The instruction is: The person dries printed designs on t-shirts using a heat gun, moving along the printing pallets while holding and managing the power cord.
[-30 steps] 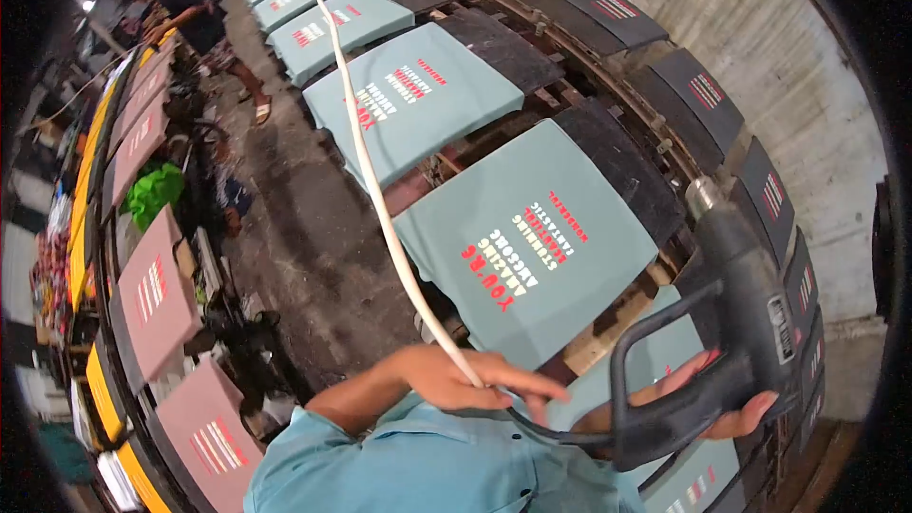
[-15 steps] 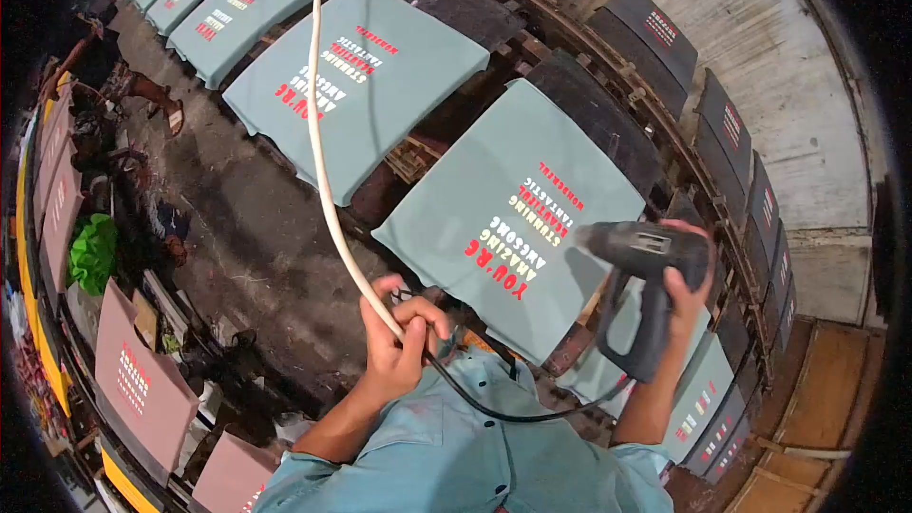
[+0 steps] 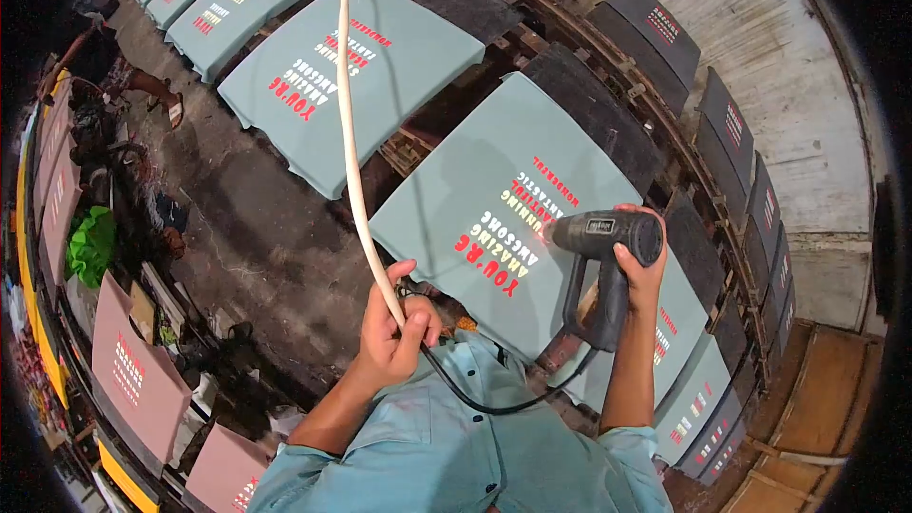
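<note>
My right hand (image 3: pixel 641 271) is closed round the handle of a black heat gun (image 3: pixel 608 261). The gun's nozzle points left, over the red, white and yellow lettering on a grey-green fabric panel (image 3: pixel 456 180). Whether the nozzle touches the cloth I cannot tell. In my left hand (image 3: pixel 401 328), fingers curl round a thick cream-coloured cable (image 3: pixel 351 152) that runs up out of view. A thinner black cord (image 3: pixel 489 408) hangs in a loop from below that hand to the base of the heat gun, in front of my blue shirt.
More grey-green printed panels (image 3: pixel 351 66) stretch away at upper left. Dark printed panels (image 3: pixel 655 28) line the right side by a pale wall (image 3: pixel 750 66). Pink panels (image 3: pixel 138 375) stand at left beyond the dark floor (image 3: pixel 237 199). Another person's foot (image 3: pixel 174 109) shows at upper left.
The heat gun has shifted left across the lettering, and its body has turned. My left hand still grips the cable, whose upper stretch has swung a little right.
</note>
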Demonstrator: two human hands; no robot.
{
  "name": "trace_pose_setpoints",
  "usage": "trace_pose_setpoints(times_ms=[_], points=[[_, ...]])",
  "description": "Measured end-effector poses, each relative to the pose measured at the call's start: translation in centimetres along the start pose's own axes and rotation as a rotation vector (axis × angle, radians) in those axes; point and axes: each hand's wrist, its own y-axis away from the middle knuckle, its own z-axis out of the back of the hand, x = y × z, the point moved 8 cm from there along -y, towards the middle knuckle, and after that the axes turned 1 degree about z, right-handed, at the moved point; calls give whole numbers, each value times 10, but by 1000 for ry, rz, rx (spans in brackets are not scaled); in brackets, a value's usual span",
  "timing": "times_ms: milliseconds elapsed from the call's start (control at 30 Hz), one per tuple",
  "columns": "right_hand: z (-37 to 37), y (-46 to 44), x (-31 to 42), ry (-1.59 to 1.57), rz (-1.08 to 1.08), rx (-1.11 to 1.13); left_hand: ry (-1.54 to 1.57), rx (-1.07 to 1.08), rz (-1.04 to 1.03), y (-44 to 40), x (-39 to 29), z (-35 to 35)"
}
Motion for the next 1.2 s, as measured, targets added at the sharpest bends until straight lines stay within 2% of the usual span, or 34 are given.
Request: trace_pose_setpoints(times_ms=[133,233,333,433,533,567,667,800,833,967,1100,1200], points=[[-21,-10,-2,13,47,116,16,-45,-14,4,-3,8],[-36,-19,-2,-5,3,80,1,-71,-34,10,-4,19],[-60,-27,1,-8,58,206,20,-103,-23,16,-6,31],[-77,-37,6,-26,10,129,-5,-106,-55,21,-17,40],[-101,-40,12,-23,94,205,-24,-79,-54,26,-20,53],[-108,-40,13,-54,64,194,-35,-78,-63,27,-24,56],[-107,-47,11,-30,17,69,-61,-64,-94,23,-39,65],[-101,-47,9,11,60,177,-53,-51,-115,13,-47,68],[-96,-47,8,14,45,115,-57,-42,-112,11,-45,67],[-88,-38,13,11,50,161,-27,-25,-111,11,-40,57],[-70,-36,11,46,31,90,-53,19,-102,11,-35,41],[-59,-31,9,19,88,166,-73,48,-93,10,-32,27]])
